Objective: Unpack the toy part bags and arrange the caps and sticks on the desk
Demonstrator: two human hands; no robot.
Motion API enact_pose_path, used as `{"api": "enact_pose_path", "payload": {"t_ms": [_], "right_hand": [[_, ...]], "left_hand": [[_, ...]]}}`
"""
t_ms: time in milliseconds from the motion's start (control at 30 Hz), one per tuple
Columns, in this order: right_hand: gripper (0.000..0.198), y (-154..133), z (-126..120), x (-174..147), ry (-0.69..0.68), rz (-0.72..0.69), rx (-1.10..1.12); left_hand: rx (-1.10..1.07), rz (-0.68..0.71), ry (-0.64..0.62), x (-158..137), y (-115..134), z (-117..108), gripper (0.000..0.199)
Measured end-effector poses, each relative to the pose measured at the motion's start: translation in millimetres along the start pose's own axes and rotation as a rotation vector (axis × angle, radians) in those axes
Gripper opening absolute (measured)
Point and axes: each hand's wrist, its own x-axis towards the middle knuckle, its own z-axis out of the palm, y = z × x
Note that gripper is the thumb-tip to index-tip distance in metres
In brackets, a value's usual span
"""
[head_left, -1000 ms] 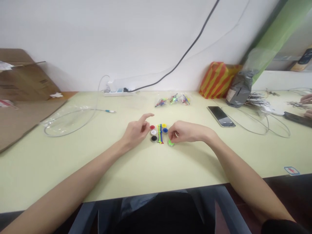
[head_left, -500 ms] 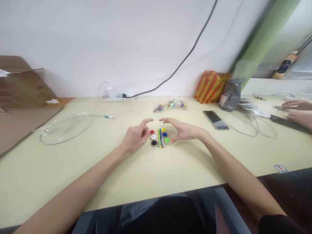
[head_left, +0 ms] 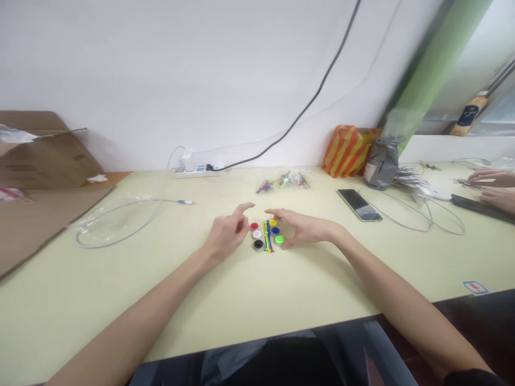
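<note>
Two groups of small round discs lie on the table with thin coloured sticks (head_left: 267,236) between them. The left row has a red disc (head_left: 254,227), a white disc (head_left: 256,235) and a black disc (head_left: 258,245). Yellow (head_left: 273,222), blue (head_left: 275,231) and green (head_left: 279,240) discs make up the right row. My left hand (head_left: 230,233) is beside the red and white discs, index finger stretched out, other fingers curled, nothing visible in it. Around the right row curves my right hand (head_left: 306,228), thumb and index finger apart, its thumb close to the green disc; I cannot tell if they touch.
Clear bags of coloured pieces (head_left: 285,181) lie behind. A phone (head_left: 359,205), a striped bag (head_left: 348,151) and a grey bag (head_left: 381,162) are to the right, near another person's hands (head_left: 497,187). Leftward are a cable (head_left: 116,244), a power strip (head_left: 197,170) and a cardboard box (head_left: 48,153).
The whole view has shifted, so everything sits slightly lower and further right in the picture. Both hands keep nearly the same pose around the discs and sticks.
</note>
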Motion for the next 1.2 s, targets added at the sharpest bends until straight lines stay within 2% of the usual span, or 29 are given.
{"api": "enact_pose_path", "payload": {"t_ms": [167, 267, 333, 433, 500, 600, 700, 833, 1033, 1133, 1200], "right_hand": [[0.105, 5, -3, 0, -0.032, 0.007, 0.051], [0.109, 16, -11, 1, -0.052, 0.034, 0.138], [0.101, 25, -15, 3, -0.034, 0.048, 0.193], [0.065, 37, -13, 8, 0.113, 0.055, 0.218], [0.049, 43, -6, 14, 0.251, 0.073, 0.179], [0.044, 49, 7, 23, 0.366, 0.066, 0.108], [0.043, 53, 15, 29, 0.368, 0.042, 0.076], [0.041, 55, 15, 29, 0.352, 0.038, 0.041], [0.04, 46, 16, 26, 0.34, 0.067, -0.11], [0.04, 34, 20, 25, 0.309, 0.089, -0.195], [0.042, 25, 23, 24, 0.29, 0.084, -0.243]], "left_hand": [[0.059, -0.023, -0.004, 3, -9, -4, 0.042], [0.164, -0.101, 0.035, 8, -30, -11, 0.042], [0.238, -0.183, 0.053, 13, -48, -16, 0.044], [0.386, -0.236, 0.008, 18, -73, -19, 0.045], [0.427, -0.253, -0.024, 23, -85, -17, 0.044], [0.466, -0.258, -0.103, 36, -99, -10, 0.048], [0.492, -0.3, -0.165, 54, -108, -3, 0.055], [0.535, -0.386, -0.204, 57, -103, 6, 0.053], [0.616, -0.388, -0.166, 11, -60, 0, 0.039], [0.661, -0.411, -0.128, 1, -47, -8, 0.039], [0.689, -0.434, -0.055, 3, -46, -10, 0.041]]}}
